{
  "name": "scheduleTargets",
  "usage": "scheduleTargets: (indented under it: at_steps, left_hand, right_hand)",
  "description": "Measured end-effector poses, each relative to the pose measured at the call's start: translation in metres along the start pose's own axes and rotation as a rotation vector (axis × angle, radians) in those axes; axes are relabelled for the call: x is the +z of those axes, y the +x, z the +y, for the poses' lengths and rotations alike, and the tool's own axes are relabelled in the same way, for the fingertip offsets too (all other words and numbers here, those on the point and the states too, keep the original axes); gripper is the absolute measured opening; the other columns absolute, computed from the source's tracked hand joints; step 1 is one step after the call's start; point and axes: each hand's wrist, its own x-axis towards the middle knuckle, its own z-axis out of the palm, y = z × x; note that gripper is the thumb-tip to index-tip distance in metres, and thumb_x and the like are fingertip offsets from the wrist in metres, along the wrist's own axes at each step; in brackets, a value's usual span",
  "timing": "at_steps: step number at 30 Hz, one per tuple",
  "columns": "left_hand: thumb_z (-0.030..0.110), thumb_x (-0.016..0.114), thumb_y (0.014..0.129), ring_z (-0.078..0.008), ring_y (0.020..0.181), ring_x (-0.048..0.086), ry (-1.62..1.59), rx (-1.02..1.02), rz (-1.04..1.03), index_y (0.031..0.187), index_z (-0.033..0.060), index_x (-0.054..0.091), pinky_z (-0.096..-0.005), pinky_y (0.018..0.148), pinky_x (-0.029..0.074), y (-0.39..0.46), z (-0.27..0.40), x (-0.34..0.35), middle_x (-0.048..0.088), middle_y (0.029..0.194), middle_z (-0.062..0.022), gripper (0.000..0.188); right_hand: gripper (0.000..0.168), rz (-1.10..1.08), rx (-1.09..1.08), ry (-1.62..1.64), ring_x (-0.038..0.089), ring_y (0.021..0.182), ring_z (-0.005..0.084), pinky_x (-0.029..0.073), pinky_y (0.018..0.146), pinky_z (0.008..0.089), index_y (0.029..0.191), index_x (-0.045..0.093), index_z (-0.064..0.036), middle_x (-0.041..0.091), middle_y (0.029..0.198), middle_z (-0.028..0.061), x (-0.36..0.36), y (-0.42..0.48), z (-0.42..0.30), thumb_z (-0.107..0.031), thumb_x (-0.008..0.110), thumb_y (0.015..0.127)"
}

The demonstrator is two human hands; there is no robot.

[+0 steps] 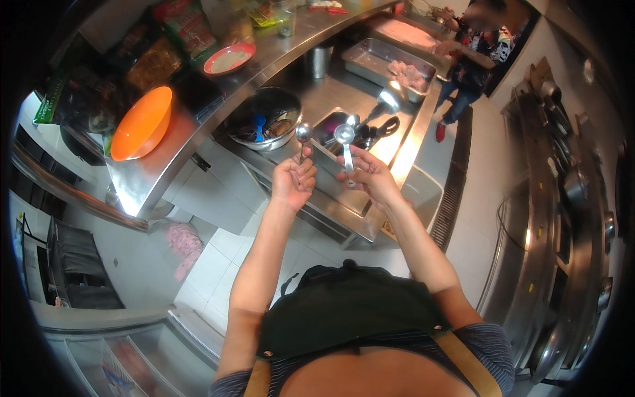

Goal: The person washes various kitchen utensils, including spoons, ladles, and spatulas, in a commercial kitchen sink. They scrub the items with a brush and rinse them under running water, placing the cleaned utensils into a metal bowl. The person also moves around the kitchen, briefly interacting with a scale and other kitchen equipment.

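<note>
My left hand (295,179) is closed round the handle of a small metal spoon (304,131), its bowl pointing up. To its right, my right hand (369,176) grips a metal measuring spoon (345,135) by the handle between thumb and fingers. Both are raised above the steel counter. Behind the left spoon stands a metal bowl (270,145) with a blue scoop (260,126) and other utensils inside. A steel container with black-handled utensils (389,126) lies behind the right spoon, partly hidden by it. A large ladle (392,97) leans out of that container.
An orange bowl (142,124) and a red-rimmed plate of pale powder (229,58) stand on the upper steel shelf (198,129). A deep tray (367,62) holds pale meat pieces. Another person (471,59) stands at the counter's far end. Pans line the range at right.
</note>
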Motion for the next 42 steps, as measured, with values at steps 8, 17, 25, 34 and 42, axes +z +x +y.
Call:
scheduleTargets:
  at_steps: [8, 17, 25, 34, 42]
  left_hand:
    - [0.006, 0.041, 0.077, -0.0087, 0.042, 0.028, -0.251, -0.083, -0.075, 0.086, 0.0068, 0.048, -0.023, 0.033, 0.022, 0.021, -0.013, 0.002, 0.032, 0.055, 0.0016, 0.011]
    - [0.017, 0.046, 0.092, -0.0027, 0.053, 0.039, 0.711, 0.378, 0.39, 0.086, 0.0093, 0.056, -0.0193, 0.042, 0.027, 0.001, -0.048, -0.005, 0.048, 0.066, 0.0044, 0.014]
    - [0.03, 0.047, 0.101, -0.0091, 0.063, 0.054, 0.962, 0.389, 0.598, 0.114, 0.0056, 0.052, -0.0243, 0.056, 0.043, -0.087, -0.028, -0.019, 0.058, 0.078, 0.0001, 0.028]
    - [0.021, 0.044, 0.1, -0.0096, 0.058, 0.049, 0.711, 0.531, 0.665, 0.115, 0.0061, 0.052, -0.0247, 0.052, 0.042, -0.165, 0.01, -0.068, 0.054, 0.078, -0.0026, 0.023]
    - [0.013, 0.044, 0.091, -0.0087, 0.057, 0.046, 0.288, 0.77, 0.846, 0.1, 0.0065, 0.051, -0.0241, 0.049, 0.04, -0.206, 0.029, -0.101, 0.053, 0.073, -0.0029, 0.013]
  right_hand:
    - [0.056, -0.053, 0.017, 0.025, 0.066, 0.101, 0.0243, 0.056, 0.083, 0.0351, 0.138, 0.042, -0.003, 0.058, 0.126, 0.0129, -0.023, 0.013, -0.009, 0.009, 0.054, 0.085]
    - [0.02, -0.118, 0.101, 0.222, 0.034, 0.05, 0.0028, 0.023, 0.044, 0.0198, 0.101, 0.053, -0.011, 0.037, 0.063, -0.0088, 0.002, 0.047, -0.002, -0.027, 0.062, 0.092]
    - [0.013, -0.309, -0.252, -0.499, 0.051, 0.057, 0.0078, 0.039, 0.052, 0.0226, 0.089, 0.053, -0.006, 0.056, 0.072, -0.0003, 0.08, 0.063, 0.07, -0.016, 0.06, 0.094]
    - [0.017, -0.471, 0.15, -0.22, 0.044, 0.05, 0.0055, 0.033, 0.047, 0.0213, 0.102, 0.055, -0.005, 0.053, 0.069, -0.0039, 0.161, 0.019, 0.097, -0.019, 0.06, 0.094]
    - [0.027, -0.474, 0.281, -0.356, 0.035, 0.045, 0.0039, 0.024, 0.043, 0.0218, 0.087, 0.053, -0.01, 0.041, 0.056, -0.0067, 0.189, -0.033, 0.173, -0.035, 0.063, 0.093]
